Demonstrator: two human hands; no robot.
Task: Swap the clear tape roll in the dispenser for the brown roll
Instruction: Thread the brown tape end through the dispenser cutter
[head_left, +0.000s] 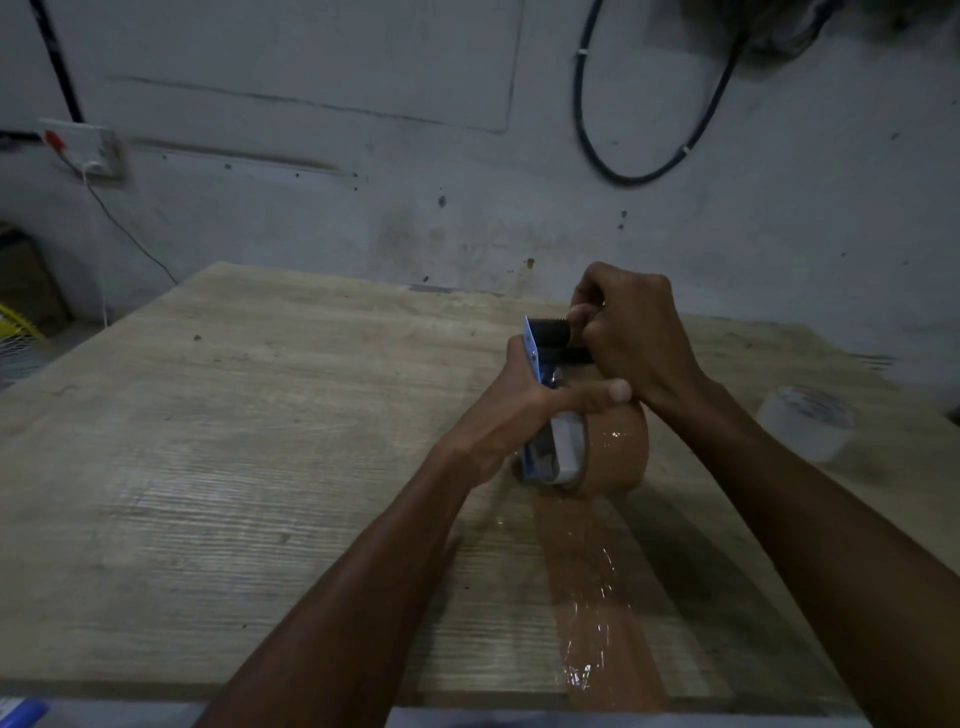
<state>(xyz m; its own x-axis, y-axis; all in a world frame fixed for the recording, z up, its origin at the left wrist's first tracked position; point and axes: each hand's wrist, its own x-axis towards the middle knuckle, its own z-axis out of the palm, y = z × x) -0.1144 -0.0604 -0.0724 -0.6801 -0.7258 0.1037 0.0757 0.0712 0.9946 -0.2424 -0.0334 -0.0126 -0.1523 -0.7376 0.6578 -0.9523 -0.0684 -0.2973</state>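
Wooden table (218, 467): both hands on dispenser (545, 405) w/ brown roll (618, 452).

The left half of the wooden table (218, 457) lies bare and open to reach. To the right, the dispenser (545, 415) with the brown roll (618, 452) blocks the middle, gripped by both hands. A strip of brown tape (597, 597) runs along the surface toward the near edge. The clear roll (805, 421) stands apart at the far right.
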